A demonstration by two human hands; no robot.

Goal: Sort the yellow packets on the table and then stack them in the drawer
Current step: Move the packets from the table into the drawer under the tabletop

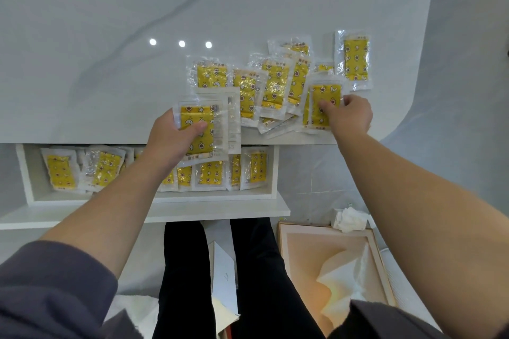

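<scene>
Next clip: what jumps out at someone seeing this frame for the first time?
The scatter of yellow packets on the near right part of the white table stands out first. The left hand holds a small stack of packets at the table's front edge, while the right hand grips one packet at the pile's right. Below, the open drawer holds a row of packets.

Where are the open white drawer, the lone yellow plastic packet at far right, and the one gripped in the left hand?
Open white drawer (26, 173): head view, bare left wall.
Lone yellow plastic packet (355, 59): head view, yellow middle.
Held yellow plastic packet (197, 114): head view, yellow upper part.
</scene>
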